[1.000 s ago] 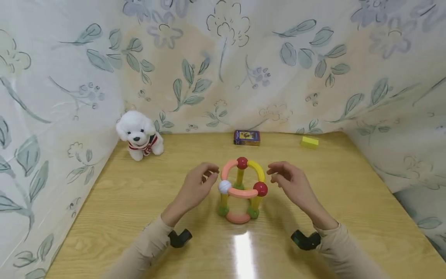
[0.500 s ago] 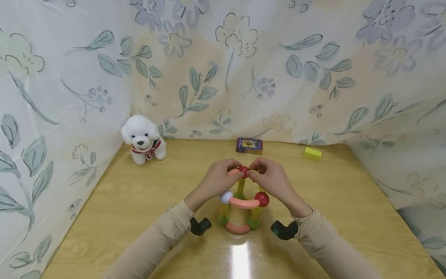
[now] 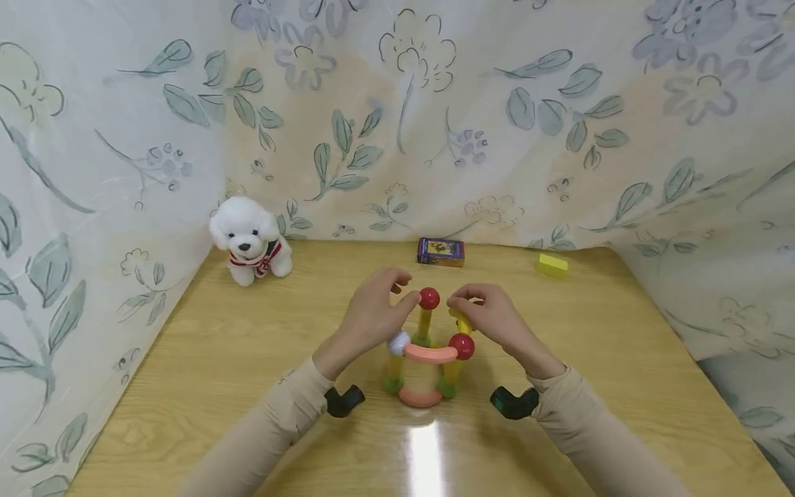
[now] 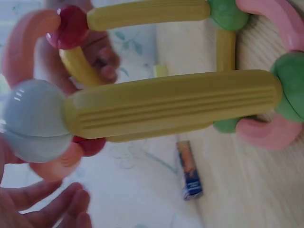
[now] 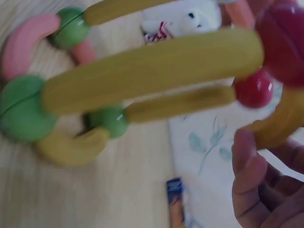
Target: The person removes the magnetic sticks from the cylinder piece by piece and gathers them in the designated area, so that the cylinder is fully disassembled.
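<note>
A toy frame of yellow ribbed rods point(image 4: 173, 102), green balls point(image 3: 446, 386) and salmon curved pieces point(image 3: 430, 354) stands before me. On its top are a white ball point(image 3: 399, 343), a front red ball point(image 3: 462, 346) and a back red ball point(image 3: 429, 298). My left hand point(image 3: 371, 310) has its thumb tip right at the back red ball, fingers loosely bent and apart. It hides the left salmon curved piece point(image 4: 57, 164) in the head view. My right hand point(image 3: 493, 317) pinches a yellow curved piece point(image 3: 463, 324) at its far end, which stands apart from the back red ball.
A white plush dog point(image 3: 250, 241) sits at the table's back left. A small blue box point(image 3: 441, 252) lies at the back middle, a yellow block point(image 3: 551, 265) to its right. Floral cloth point(image 3: 348, 124) hangs behind the wooden table point(image 3: 248, 373).
Both hands came in from the sides to the back red ball. Since then, the right hand has drawn the yellow curved piece's end away from it, and the left hand's fingers have spread.
</note>
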`<act>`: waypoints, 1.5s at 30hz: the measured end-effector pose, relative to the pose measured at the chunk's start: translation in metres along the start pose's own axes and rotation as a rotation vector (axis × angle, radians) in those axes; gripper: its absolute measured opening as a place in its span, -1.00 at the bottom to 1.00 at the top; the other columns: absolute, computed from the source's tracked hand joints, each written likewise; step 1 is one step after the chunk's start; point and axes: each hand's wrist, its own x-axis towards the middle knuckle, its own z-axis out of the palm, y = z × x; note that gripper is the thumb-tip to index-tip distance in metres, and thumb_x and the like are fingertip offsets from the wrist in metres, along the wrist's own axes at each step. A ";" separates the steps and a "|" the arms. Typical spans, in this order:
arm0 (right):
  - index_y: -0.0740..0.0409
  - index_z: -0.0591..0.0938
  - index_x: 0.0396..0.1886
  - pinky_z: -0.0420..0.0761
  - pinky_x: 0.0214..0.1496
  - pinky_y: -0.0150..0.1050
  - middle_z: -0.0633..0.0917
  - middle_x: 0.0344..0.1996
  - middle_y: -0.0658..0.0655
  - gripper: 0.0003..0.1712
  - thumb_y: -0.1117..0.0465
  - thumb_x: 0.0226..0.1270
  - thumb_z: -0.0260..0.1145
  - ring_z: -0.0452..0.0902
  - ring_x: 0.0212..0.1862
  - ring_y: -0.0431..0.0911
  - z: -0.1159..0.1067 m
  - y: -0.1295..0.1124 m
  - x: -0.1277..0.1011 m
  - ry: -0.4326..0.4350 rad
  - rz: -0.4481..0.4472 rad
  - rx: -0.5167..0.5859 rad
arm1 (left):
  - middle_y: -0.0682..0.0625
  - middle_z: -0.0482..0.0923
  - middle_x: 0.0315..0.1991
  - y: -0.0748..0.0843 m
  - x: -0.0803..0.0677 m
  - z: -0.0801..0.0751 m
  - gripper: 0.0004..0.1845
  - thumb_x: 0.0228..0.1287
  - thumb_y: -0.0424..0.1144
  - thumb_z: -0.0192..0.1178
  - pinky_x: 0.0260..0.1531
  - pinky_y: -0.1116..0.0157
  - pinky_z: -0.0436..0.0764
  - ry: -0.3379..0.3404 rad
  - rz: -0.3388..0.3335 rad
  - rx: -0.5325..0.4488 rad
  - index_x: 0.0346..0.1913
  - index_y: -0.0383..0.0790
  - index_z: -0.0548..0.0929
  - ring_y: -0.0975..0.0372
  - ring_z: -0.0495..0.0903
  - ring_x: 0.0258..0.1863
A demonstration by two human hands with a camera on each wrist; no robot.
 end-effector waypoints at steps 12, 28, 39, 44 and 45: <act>0.24 0.69 -0.11 0.52 -0.31 -0.27 0.70 -0.34 0.06 -0.54 0.00 0.56 0.00 0.56 -0.27 -0.14 -0.003 0.040 -0.009 -0.087 -0.014 0.038 | 0.04 0.69 -0.24 0.020 -0.031 -0.001 -0.76 0.11 -0.05 0.37 -0.21 0.20 0.51 0.201 0.509 0.399 -0.23 -0.11 0.69 0.15 0.57 -0.16; 0.10 0.65 0.10 0.41 0.35 -0.36 0.64 0.14 -0.05 -0.64 0.41 0.35 0.24 0.47 0.28 -0.25 -0.011 0.053 -0.018 -0.318 -0.578 0.079 | 0.15 0.67 -0.44 0.033 -0.034 0.034 -0.68 0.06 0.15 0.39 -0.19 0.27 0.46 0.213 0.615 0.601 -0.28 0.01 0.70 0.23 0.52 -0.35; 0.24 0.67 0.06 0.62 -0.17 -0.23 0.66 -0.20 0.19 -0.68 0.32 0.32 0.31 0.59 -0.21 -0.07 -0.031 0.076 -0.010 0.087 -0.350 -0.354 | 0.14 0.68 -0.34 0.034 -0.035 0.031 -0.67 0.09 0.16 0.36 -0.17 0.27 0.49 0.204 0.587 0.577 -0.30 -0.01 0.70 0.22 0.56 -0.23; 0.42 0.67 -0.04 0.61 -0.26 -0.01 0.70 -0.29 0.33 -0.68 0.30 0.27 0.36 0.62 -0.31 0.09 -0.060 0.105 -0.008 0.223 -0.146 -0.565 | 0.06 0.67 -0.23 0.028 -0.042 0.015 -0.67 0.15 0.04 0.37 -0.13 0.23 0.51 0.215 0.521 0.454 -0.17 -0.12 0.69 0.16 0.57 -0.13; 0.44 0.67 -0.07 0.61 -0.26 0.02 0.71 -0.29 0.35 -0.69 0.31 0.26 0.36 0.63 -0.31 0.11 -0.064 0.109 -0.007 0.228 -0.128 -0.583 | 0.05 0.67 -0.23 0.025 -0.043 0.011 -0.69 0.15 -0.01 0.37 -0.15 0.23 0.52 0.225 0.509 0.418 -0.16 -0.14 0.69 0.15 0.57 -0.14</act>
